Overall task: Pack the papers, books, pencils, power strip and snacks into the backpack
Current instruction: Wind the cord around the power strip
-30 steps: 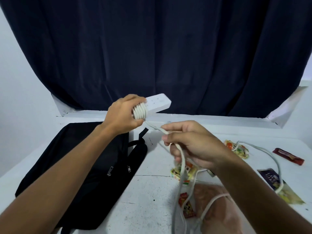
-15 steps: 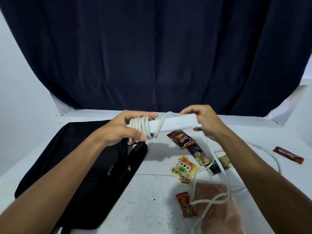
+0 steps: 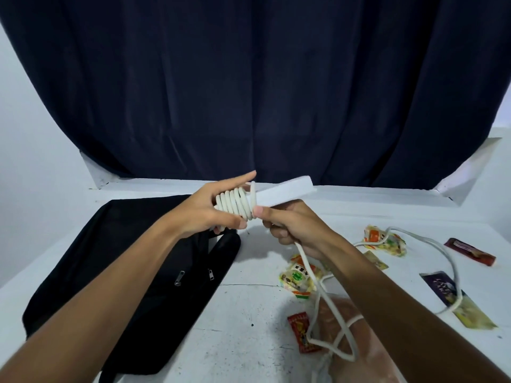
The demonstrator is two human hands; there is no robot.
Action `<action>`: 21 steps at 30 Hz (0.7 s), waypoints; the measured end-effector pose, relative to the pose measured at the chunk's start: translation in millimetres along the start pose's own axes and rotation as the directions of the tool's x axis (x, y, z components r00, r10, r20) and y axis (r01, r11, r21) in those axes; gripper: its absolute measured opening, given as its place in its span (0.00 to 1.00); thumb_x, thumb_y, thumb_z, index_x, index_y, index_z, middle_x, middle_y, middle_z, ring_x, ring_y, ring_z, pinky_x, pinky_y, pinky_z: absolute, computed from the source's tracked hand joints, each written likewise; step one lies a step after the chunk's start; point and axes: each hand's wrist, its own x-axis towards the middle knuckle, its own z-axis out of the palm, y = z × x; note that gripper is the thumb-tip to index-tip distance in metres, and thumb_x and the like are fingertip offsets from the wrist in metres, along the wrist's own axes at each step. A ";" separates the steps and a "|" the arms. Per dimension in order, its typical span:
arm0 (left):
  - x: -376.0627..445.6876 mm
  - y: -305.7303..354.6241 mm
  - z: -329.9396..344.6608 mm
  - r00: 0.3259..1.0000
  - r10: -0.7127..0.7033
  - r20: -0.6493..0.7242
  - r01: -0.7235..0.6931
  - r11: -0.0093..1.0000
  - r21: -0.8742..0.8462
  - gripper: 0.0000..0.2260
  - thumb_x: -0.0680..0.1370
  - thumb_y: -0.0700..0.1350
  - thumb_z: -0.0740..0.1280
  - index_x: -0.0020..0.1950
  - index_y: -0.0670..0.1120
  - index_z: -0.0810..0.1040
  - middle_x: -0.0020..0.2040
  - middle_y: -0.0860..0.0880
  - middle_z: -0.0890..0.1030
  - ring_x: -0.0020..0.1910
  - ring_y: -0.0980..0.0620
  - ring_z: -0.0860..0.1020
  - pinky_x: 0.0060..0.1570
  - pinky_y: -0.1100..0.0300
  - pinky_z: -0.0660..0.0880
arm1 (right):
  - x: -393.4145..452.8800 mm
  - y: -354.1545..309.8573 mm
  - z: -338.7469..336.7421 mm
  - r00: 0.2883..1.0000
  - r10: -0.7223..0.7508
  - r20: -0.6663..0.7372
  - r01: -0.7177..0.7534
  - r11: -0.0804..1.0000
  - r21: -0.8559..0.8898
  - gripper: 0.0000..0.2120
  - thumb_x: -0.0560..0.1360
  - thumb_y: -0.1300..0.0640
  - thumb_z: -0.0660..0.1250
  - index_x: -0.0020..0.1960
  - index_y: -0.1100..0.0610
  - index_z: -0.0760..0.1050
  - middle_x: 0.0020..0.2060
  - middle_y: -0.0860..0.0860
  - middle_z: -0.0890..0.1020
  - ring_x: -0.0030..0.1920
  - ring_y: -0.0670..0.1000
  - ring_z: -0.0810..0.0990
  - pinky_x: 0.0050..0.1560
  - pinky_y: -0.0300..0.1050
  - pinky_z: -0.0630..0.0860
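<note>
power strip (image 3: 284, 192) gripped in left hand (image 3: 203, 214), its cord (image 3: 309, 268) pinched by right hand (image 3: 294, 229)

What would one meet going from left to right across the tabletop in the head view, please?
Black backpack → left hand gripping the power strip → right hand holding the cord → yellow snack pack → orange snack pack → red snack bar.

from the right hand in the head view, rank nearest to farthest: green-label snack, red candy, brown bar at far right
1. Green-label snack, just below the right hand.
2. Red candy, lower, toward the near table edge.
3. Brown bar, far right of the table.
</note>
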 end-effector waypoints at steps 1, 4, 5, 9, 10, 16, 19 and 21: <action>0.0 0.9 0.9 1.000 -0.012 -0.001 0.012 0.999 0.031 0.39 0.64 0.40 0.76 0.71 0.63 0.69 0.61 0.50 0.77 0.38 0.45 0.73 0.31 0.55 0.73 | 1.9 4.1 -1.6 0.999 0.036 0.028 -0.038 0.998 0.053 0.08 0.70 0.52 0.74 0.46 0.55 0.81 0.30 0.49 0.68 0.26 0.44 0.61 0.26 0.36 0.53; -0.9 1.8 3.9 1.000 -0.018 -0.002 0.019 0.998 0.061 0.36 0.64 0.38 0.75 0.69 0.61 0.73 0.57 0.46 0.77 0.37 0.46 0.73 0.28 0.57 0.73 | 3.2 10.8 -2.5 0.985 0.155 0.071 -0.164 0.973 0.159 0.21 0.63 0.51 0.77 0.48 0.62 0.76 0.33 0.52 0.67 0.26 0.43 0.61 0.23 0.33 0.53; -1.4 1.5 4.8 1.000 -0.013 -0.009 0.013 0.998 0.066 0.35 0.64 0.38 0.75 0.68 0.59 0.74 0.56 0.44 0.77 0.37 0.46 0.74 0.27 0.57 0.73 | 3.7 13.3 -1.2 0.982 0.169 0.083 -0.182 0.965 0.188 0.21 0.62 0.50 0.77 0.46 0.63 0.75 0.32 0.51 0.67 0.26 0.43 0.61 0.22 0.33 0.53; -1.6 -3.2 10.7 0.992 -0.014 -0.124 0.019 0.999 0.041 0.29 0.63 0.37 0.76 0.61 0.52 0.74 0.55 0.40 0.76 0.37 0.46 0.74 0.26 0.58 0.72 | 3.8 18.8 7.2 0.993 0.120 -0.014 -0.114 0.968 0.222 0.09 0.68 0.52 0.75 0.41 0.57 0.79 0.28 0.48 0.65 0.26 0.44 0.59 0.24 0.35 0.52; -1.8 -3.9 12.6 0.988 -0.015 -0.156 0.020 0.999 0.028 0.28 0.63 0.37 0.76 0.60 0.51 0.74 0.54 0.39 0.76 0.37 0.45 0.74 0.25 0.58 0.72 | 2.8 19.1 9.7 0.994 0.085 -0.062 -0.071 0.978 0.198 0.08 0.70 0.52 0.74 0.40 0.56 0.79 0.28 0.48 0.64 0.26 0.44 0.59 0.24 0.36 0.52; -0.9 -2.9 14.9 0.979 -0.012 -0.201 0.015 1.000 0.010 0.26 0.65 0.34 0.77 0.59 0.49 0.76 0.47 0.45 0.76 0.34 0.48 0.73 0.24 0.61 0.70 | -2.1 22.7 21.8 0.943 -0.134 -0.305 0.148 0.989 0.022 0.18 0.71 0.49 0.73 0.25 0.52 0.75 0.22 0.46 0.66 0.24 0.45 0.61 0.25 0.37 0.60; -1.9 -3.5 15.9 0.977 -0.016 -0.211 0.018 1.000 0.005 0.26 0.63 0.39 0.77 0.59 0.49 0.77 0.46 0.46 0.76 0.33 0.49 0.74 0.24 0.60 0.70 | -1.7 25.5 26.0 0.910 -0.187 -0.371 0.182 0.982 -0.049 0.22 0.71 0.48 0.73 0.24 0.55 0.69 0.20 0.47 0.64 0.23 0.44 0.61 0.28 0.38 0.62; -1.6 -4.3 16.2 0.977 -0.025 -0.212 0.027 1.000 0.006 0.25 0.63 0.40 0.77 0.59 0.50 0.78 0.45 0.46 0.76 0.33 0.48 0.74 0.25 0.59 0.71 | -2.2 26.8 28.3 0.898 -0.209 -0.386 0.198 0.978 -0.069 0.23 0.71 0.48 0.73 0.25 0.57 0.68 0.21 0.48 0.64 0.24 0.45 0.60 0.28 0.39 0.62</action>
